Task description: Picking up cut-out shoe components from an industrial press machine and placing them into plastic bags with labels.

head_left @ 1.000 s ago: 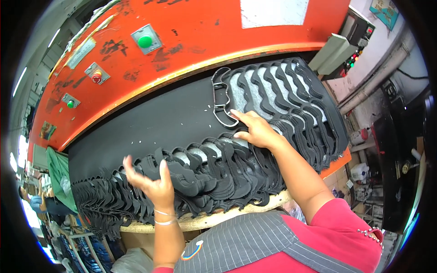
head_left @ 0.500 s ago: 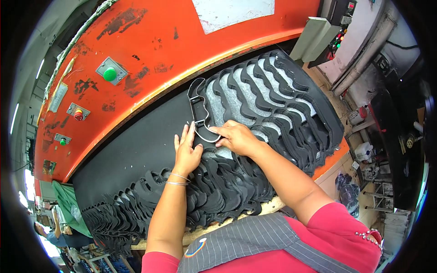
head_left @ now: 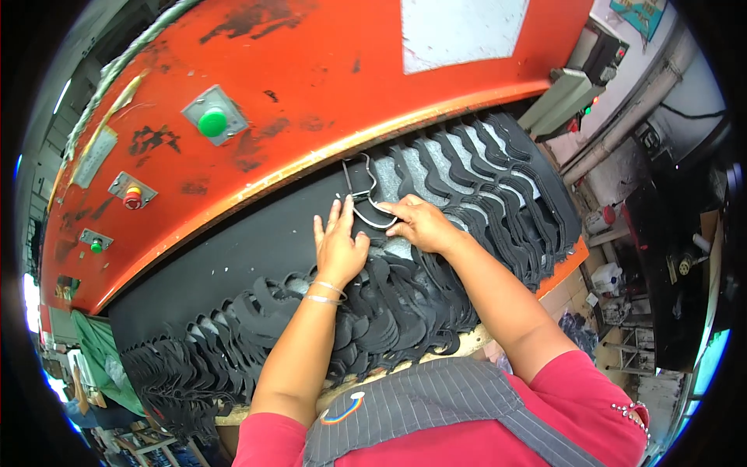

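A metal cutting die, a curved strip outline with crossbars, lies on the black sheet material beside the cut rows. My right hand pinches its near right edge between thumb and fingers. On its left side, my left hand has fingers stretched out, the tips touching the die's edge; nothing is gripped in it. Wavy black offcut strips stand to the right, with grey-white surface showing between them. More curled black strips are heaped under and in front of my hands.
A red-orange machine beam spans above the sheet, close beyond the die. It carries green buttons and a red knob. A grey box sits at the right end. Far left, a green cloth hangs.
My view has shifted, and the beam now covers more of the sheet's far part. Both hands keep the same places at the die, my right still pinching it.
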